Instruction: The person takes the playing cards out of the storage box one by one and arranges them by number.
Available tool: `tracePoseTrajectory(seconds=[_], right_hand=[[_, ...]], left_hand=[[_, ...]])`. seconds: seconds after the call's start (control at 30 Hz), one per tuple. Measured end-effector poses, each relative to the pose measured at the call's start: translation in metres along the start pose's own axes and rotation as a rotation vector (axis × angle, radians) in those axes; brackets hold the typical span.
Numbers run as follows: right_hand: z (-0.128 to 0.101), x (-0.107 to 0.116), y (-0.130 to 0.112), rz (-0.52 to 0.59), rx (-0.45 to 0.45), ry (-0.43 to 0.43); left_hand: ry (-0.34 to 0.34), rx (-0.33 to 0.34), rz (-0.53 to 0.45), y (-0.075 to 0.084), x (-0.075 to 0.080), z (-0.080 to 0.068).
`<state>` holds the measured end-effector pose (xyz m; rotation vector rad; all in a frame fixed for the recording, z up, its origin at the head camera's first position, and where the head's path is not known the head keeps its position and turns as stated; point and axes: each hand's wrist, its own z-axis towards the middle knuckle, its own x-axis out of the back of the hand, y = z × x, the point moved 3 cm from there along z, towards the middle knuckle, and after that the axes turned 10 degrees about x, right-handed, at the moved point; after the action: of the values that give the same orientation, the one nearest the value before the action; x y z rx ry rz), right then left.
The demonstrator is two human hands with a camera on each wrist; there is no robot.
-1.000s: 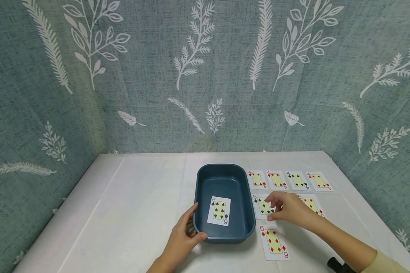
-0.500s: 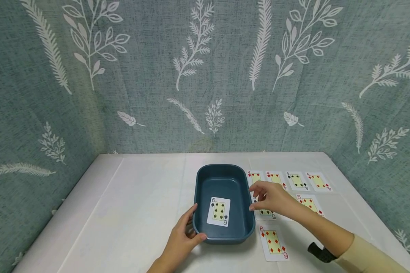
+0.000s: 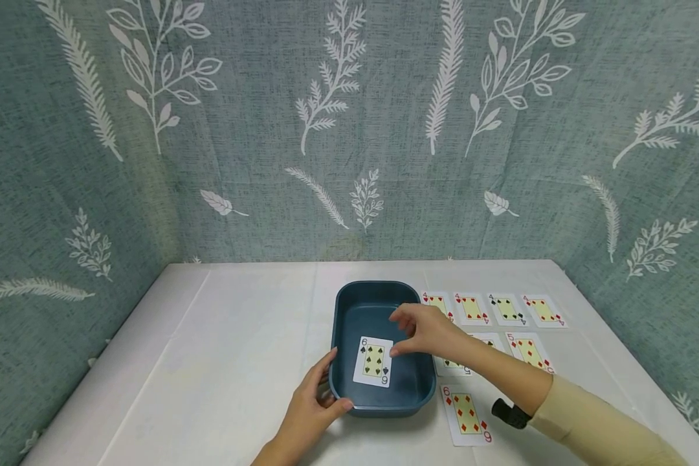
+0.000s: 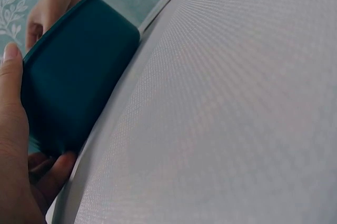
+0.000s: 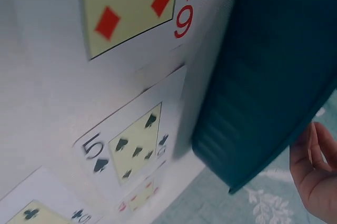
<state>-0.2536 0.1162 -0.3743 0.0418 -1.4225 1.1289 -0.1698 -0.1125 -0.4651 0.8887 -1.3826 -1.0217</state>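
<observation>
Both hands sit at the tub (image 3: 349, 304) in our head view. Our left hand (image 3: 311, 408) grips the tub's near left corner, thumb curled over the rim, fingers up along the outer wall. Our right hand (image 3: 425, 330) hovers over the tub's right half, fingers loosely curled, thumb and forefinger apart; we see nothing between them. Its thumb tip is just beside the six of spades (image 3: 373, 360), which lies face up on the tub floor; touching or not, we cannot tell. Right of the tub, on the white table (image 3: 221, 362), a far row of four fours (image 3: 492, 308); nearer, a five of spades (image 3: 455, 366) partly hidden under our forearm, another five (image 3: 529, 350), and closest to us a six of diamonds (image 3: 466, 414). A black strap (image 3: 509, 414) circles the right wrist by a cream sleeve (image 3: 606, 430).

Left wrist view: left hand (image 4: 16, 150) pressed round the tub (image 4: 73, 87) corner, one fingertip at the rim, thumb below against the wall. The right hand (image 4: 52, 0) shows past the far rim.

Right wrist view: tub (image 5: 274, 82) outer wall fills the right side, standing on the table. Beside it lie the six of diamonds (image 5: 131, 8) and the five of spades (image 5: 131, 145), the latter touching or slipped just under the tub edge. Fingers (image 5: 316, 176) show at bottom right, holding no card.
</observation>
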Motion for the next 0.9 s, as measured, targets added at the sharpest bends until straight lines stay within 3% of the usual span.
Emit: tracePoseTrajectory(seconds=[0.3, 0.9], right_hand=[[0.022, -0.018, 0.004, 0.0, 0.008, -0.017], [0.037, -0.052, 0.016, -0.137, -0.175, -0.212]], left_hand=[[-0.019, -0.012, -0.019, 0.002, 0.0, 0.002], [-0.03, 0.014, 0.003, -0.001, 0.0, 0.0]])
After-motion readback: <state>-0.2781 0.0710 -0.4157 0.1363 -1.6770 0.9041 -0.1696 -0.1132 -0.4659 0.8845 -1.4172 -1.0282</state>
